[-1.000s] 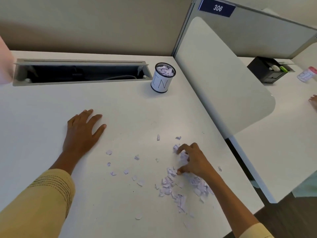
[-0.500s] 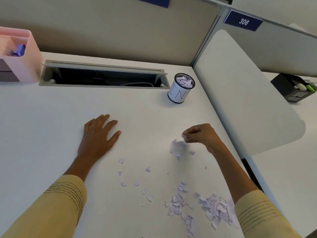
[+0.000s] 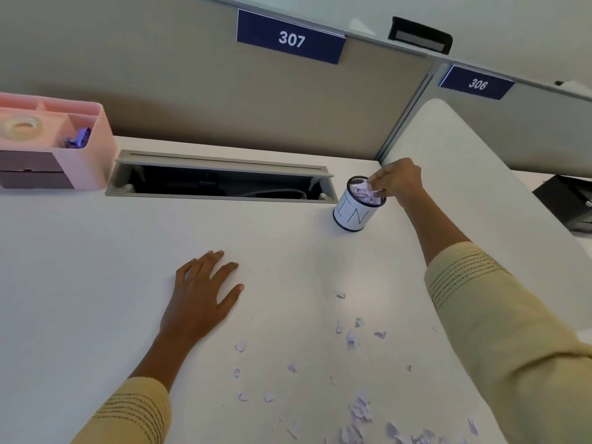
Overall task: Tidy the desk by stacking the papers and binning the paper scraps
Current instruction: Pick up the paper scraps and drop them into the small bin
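Observation:
A small round bin [image 3: 352, 214] with a white label and a black mesh rim stands at the back right of the white desk [image 3: 80, 283], heaped with pale purple paper scraps. My right hand [image 3: 395, 182] hovers over its rim, fingertips bunched on scraps at the top of the heap. My left hand [image 3: 200, 296] lies flat on the desk, fingers spread, holding nothing. Loose paper scraps [image 3: 358, 411] are strewn over the near right part of the desk, thickest at the bottom edge of the view. No sheets of paper are in view.
A pink desk organiser [image 3: 80, 161] with a tape roll and purple clips sits at the back left. An open cable trough [image 3: 221, 184] runs along the back of the desk. A white divider panel [image 3: 474, 193] borders the right side, with a neighbouring desk beyond.
My right hand lifted a pinch of scraps from the pile near the front edge and carried it back to the bin. The left hand stayed flat on the desk. The view tilted up.

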`<state>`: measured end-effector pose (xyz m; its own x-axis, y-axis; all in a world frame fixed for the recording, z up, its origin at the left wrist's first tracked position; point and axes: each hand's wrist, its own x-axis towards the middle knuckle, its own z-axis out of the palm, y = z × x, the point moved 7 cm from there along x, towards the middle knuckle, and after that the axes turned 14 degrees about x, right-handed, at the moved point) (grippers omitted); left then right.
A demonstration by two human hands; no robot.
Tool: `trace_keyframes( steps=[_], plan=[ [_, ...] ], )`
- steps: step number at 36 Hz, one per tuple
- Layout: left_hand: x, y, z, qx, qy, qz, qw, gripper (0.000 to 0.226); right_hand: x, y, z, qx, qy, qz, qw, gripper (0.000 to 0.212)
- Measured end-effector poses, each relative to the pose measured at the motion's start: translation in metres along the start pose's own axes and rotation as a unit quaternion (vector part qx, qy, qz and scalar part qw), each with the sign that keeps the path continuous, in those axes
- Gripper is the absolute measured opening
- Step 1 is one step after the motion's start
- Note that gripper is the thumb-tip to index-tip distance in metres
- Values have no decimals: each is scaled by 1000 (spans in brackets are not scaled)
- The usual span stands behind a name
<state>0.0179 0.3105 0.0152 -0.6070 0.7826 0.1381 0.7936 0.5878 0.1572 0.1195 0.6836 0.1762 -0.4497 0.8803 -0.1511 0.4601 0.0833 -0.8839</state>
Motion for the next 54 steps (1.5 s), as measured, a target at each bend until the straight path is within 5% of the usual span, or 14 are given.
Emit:
trace_keyframes(
  steps=[7, 11, 19, 27, 36, 47, 54],
  plan=[
    [0, 0, -2, -1, 13, -1, 1000, 58, -42, 2, -24, 24, 1, -88, 996, 19],
    [0, 0, -3, 8, 16, 1, 1000, 56, -105, 53, -24, -12, -102, -45, 994, 26],
    [-1, -1, 1, 17, 18, 5, 1000, 57, -236, 180, -5, -206, -276, 7, 939, 104],
    [0, -1, -1, 10, 24, 7, 1000, 58, -291, 196, 12, -266, -314, -53, 910, 86],
    [-1, 0, -2, 8, 20, 6, 1000, 59, -275, 182, 24, -247, -291, -49, 923, 19],
    [-1, -1, -1, 6, 7, 1, 1000, 57, -202, 165, 7, -123, -195, 64, 971, 14],
    [0, -1, 1, 8, -1, -1, 1000, 57, -98, 83, -25, 67, -77, 17, 995, 15]
  ],
)
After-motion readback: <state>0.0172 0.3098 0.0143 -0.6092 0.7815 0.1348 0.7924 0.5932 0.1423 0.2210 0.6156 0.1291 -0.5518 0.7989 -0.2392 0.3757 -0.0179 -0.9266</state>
